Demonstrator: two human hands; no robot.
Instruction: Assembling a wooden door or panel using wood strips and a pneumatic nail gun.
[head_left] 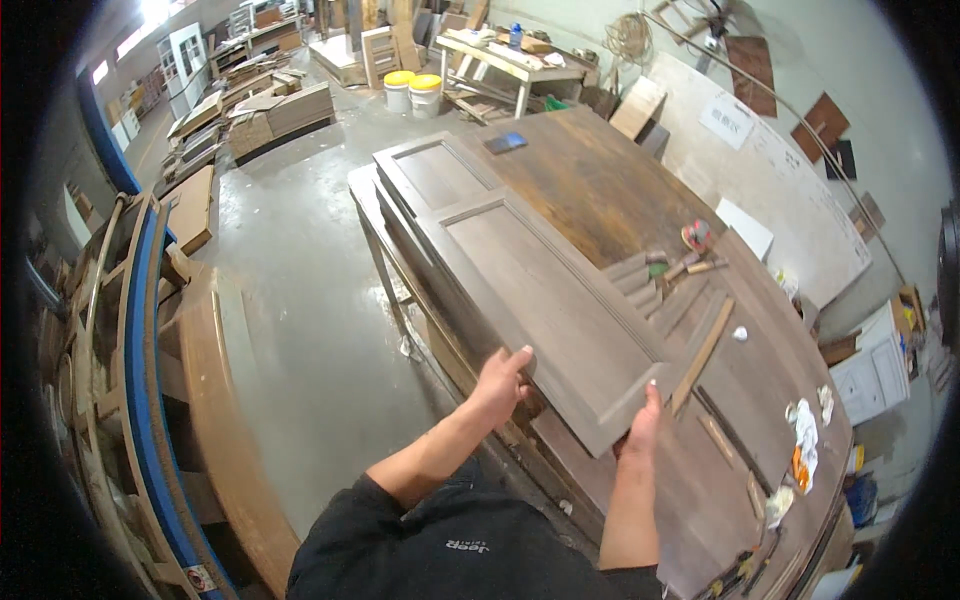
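Observation:
A long grey-brown wooden panel door with two recessed panels lies slantwise over the left side of the workbench. Its near end is raised between my hands. My left hand grips the left edge, thumb on top and fingers underneath. At the near right corner my right hand holds the door, its thumb up along the edge and its other fingers mostly hidden below. Just right of the door, wooden strips and several short moulding pieces rest on the bench.
A red sander, a blue pad and crumpled white rags lie on the bench. To the left stands a blue-framed rack. Yellow-lidded buckets, a worktable and stacked boards are farther back.

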